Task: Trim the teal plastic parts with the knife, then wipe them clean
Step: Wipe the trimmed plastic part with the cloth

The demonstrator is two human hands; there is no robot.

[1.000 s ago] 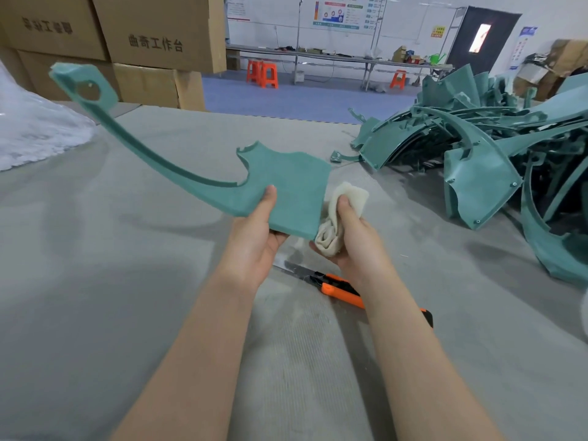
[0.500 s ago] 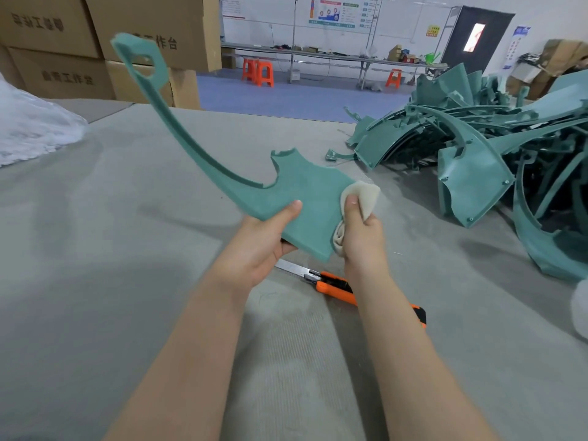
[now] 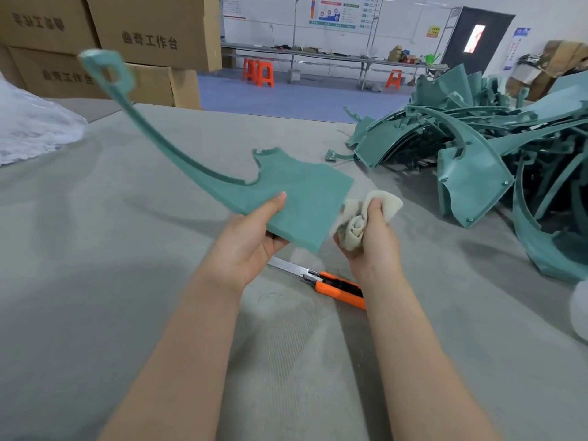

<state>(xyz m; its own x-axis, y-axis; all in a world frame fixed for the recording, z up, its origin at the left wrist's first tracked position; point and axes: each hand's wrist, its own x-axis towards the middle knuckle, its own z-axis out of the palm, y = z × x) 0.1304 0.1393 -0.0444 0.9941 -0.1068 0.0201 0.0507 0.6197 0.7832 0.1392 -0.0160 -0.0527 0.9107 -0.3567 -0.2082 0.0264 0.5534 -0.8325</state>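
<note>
Fingers of left hand (image 3: 251, 241) pinching flat curved-arm teal part (image 3: 302, 198), right hand (image 3: 375, 249) clutching crumpled cream cloth (image 3: 353, 230)

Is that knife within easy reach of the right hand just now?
Probably yes: the knife lies on the table just beneath the right hand, with nothing between, though that hand is full of cloth.

One head-worn wide-angle camera looked forward and down across the grey surface (image 3: 95, 281) toward its far edge, close over the left hand (image 3: 245, 243) and right hand (image 3: 372, 246).
</note>
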